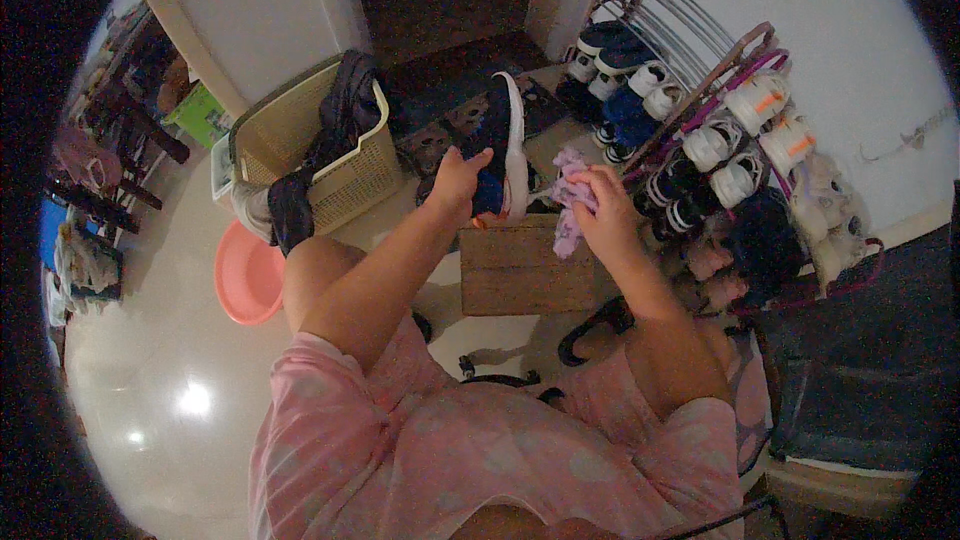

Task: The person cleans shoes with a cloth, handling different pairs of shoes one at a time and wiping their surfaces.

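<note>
My left hand (pixel 459 178) grips a dark blue sneaker (pixel 493 191) with a thick white sole (pixel 515 142). The shoe is held upright on edge, its sole facing right, above a brown wooden box or stool (pixel 529 266). Orange shows at the shoe's lower end. To the right of it, my right hand (pixel 609 210) clutches a crumpled pink-purple cloth (pixel 571 187). That cloth hangs down a little past the fingers and looks apart from the sneaker.
On the right, a metal shoe rack (pixel 697 101) carries several pairs, including white sneakers (pixel 709 146). A cream plastic laundry basket (pixel 356 184) with dark clothes (pixel 341 116) stands at left, beside a pink basin (pixel 247 277). A patterned mat (pixel 469 116) lies at the doorway.
</note>
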